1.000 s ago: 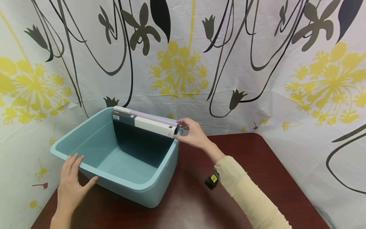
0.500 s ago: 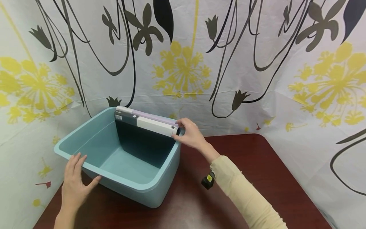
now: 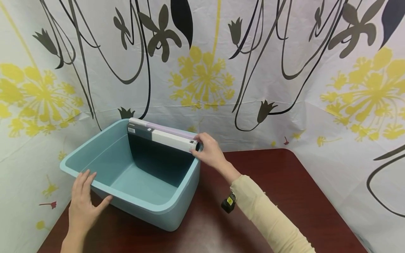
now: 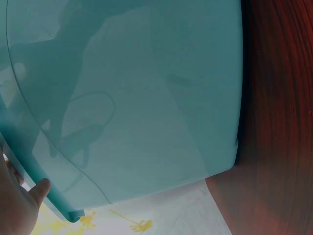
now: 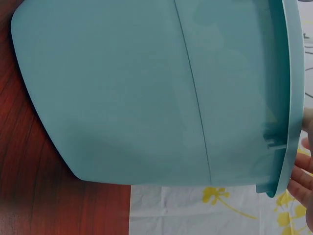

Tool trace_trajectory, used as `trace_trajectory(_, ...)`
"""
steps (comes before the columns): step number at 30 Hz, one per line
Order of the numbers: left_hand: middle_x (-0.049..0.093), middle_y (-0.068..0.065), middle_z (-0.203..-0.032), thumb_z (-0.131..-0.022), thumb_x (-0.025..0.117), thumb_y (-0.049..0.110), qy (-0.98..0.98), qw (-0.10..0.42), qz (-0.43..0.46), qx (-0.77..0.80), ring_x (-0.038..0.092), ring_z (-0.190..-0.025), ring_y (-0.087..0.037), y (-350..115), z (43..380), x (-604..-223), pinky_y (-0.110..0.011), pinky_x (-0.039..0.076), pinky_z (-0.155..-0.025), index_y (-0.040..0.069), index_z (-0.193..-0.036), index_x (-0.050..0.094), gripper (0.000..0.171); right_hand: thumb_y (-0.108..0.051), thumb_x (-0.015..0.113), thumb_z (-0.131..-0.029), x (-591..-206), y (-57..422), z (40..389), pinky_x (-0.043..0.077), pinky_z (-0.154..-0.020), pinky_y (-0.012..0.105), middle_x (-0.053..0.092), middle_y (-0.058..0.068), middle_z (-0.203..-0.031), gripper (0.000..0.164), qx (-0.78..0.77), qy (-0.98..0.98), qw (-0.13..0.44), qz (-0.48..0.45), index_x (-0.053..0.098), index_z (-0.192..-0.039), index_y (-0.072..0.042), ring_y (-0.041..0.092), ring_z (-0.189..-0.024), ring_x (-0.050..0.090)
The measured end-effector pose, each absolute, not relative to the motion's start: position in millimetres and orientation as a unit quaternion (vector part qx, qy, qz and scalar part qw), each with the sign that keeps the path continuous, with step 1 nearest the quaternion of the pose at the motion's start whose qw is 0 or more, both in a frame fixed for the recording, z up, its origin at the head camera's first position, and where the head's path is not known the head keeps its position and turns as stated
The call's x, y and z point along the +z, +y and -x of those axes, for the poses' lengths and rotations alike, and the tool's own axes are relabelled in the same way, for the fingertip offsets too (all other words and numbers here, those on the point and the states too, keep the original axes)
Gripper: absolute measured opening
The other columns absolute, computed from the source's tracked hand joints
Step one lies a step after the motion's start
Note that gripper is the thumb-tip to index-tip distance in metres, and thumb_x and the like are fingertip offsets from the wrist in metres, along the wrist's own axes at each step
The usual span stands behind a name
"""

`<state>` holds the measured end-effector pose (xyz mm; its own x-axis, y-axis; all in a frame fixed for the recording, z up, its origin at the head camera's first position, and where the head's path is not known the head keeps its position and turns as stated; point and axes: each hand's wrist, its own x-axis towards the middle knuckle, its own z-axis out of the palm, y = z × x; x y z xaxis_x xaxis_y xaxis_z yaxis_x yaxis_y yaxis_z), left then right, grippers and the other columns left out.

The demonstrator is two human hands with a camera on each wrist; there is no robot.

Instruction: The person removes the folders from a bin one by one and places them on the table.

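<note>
In the head view a light blue plastic tub (image 3: 158, 206) stands on the table. Two file folders stand on edge along its far wall. The front folder (image 3: 172, 140) has a white and grey spine and a dark cover; behind it shows a folder with a white and lilac spine (image 3: 171, 130). My right hand (image 3: 209, 150) grips the right end of the folders at the tub's corner, thumb in front and fingers behind. My left hand (image 3: 83, 203) rests its straight fingers over the tub's near-left rim, thumb spread apart. The folders' lower edges reach down into the tub.
The dark red wooden table (image 3: 253, 165) extends to the right of the tub. A white cloth with flower prints (image 3: 269, 70) hangs close behind it and along both sides. A small black camera (image 3: 228, 203) sits at my right wrist.
My right hand has shifted slightly left and its fingers have closed in on the folders' end. The left hand keeps its place on the rim; the whole view has drifted a little.
</note>
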<state>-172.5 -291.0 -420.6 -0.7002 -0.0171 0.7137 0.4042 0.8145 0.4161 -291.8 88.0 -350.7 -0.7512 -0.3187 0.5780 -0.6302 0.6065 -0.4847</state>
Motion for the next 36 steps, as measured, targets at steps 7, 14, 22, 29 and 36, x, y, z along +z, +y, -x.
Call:
trace_trajectory(7, 0.031, -0.021, -0.141, -0.072, 0.063, 0.061, -0.875, 0.377, 0.113, -0.282, 0.016, -0.135, -0.035, -290.6, 172.8, -420.9, -0.054, 0.015, -0.106, 0.002, -0.134, 0.040, 0.089, -0.014, 0.073, -0.074, -348.8, 82.9, 289.8, 0.046, -0.068, 0.029, 0.055, 0.007, -0.090, 0.035, 0.339, -0.880, 0.222, -0.247, 0.058, -0.104, -0.003, 0.017, -0.078, 0.050)
trace_trajectory(14, 0.030, -0.020, -0.141, -0.072, 0.062, 0.061, -0.874, 0.380, 0.116, -0.281, 0.016, -0.135, -0.035, -290.1, 173.0, -421.7, -0.053, 0.014, -0.106, 0.002, -0.134, 0.039, 0.088, -0.017, 0.071, -0.075, -342.3, 75.0, 288.3, 0.047, -0.071, 0.032, 0.058, 0.007, -0.093, 0.037, 0.309, -0.903, 0.201, -0.222, 0.058, -0.106, -0.003, 0.019, -0.082, 0.053)
trace_trajectory(22, 0.030, -0.020, -0.141, -0.072, 0.061, 0.063, -0.873, 0.383, 0.113, -0.281, 0.017, -0.134, -0.037, -290.7, 172.2, -421.9, -0.053, 0.014, -0.107, 0.002, -0.134, 0.039, 0.089, -0.016, 0.072, -0.071, -335.8, 61.5, 290.4, 0.047, -0.074, 0.034, 0.065, 0.010, -0.100, 0.039, 0.251, -0.922, 0.193, -0.222, 0.060, -0.104, -0.001, 0.023, -0.084, 0.054)
trace_trajectory(29, 0.030, -0.021, -0.141, -0.072, 0.061, 0.063, -0.873, 0.382, 0.113, -0.282, 0.016, -0.135, -0.036, -290.1, 172.7, -422.0, -0.052, 0.013, -0.107, 0.002, -0.134, 0.039, 0.090, -0.016, 0.074, -0.071, -334.0, 56.3, 295.6, 0.046, -0.073, 0.033, 0.063, 0.008, -0.095, 0.035, 0.229, -0.926, 0.168, -0.248, 0.059, -0.100, -0.003, 0.020, -0.085, 0.053)
trace_trajectory(36, 0.030, -0.021, -0.141, -0.072, 0.060, 0.063, -0.872, 0.383, 0.114, -0.282, 0.016, -0.134, -0.037, -289.6, 173.1, -422.1, -0.053, 0.013, -0.107, 0.001, -0.134, 0.038, 0.090, -0.016, 0.071, -0.076, -332.3, 51.6, 299.0, 0.048, -0.078, 0.033, 0.060, 0.010, -0.109, 0.045, 0.262, -0.925, 0.097, -0.256, 0.055, -0.116, -0.003, 0.019, -0.091, 0.056)
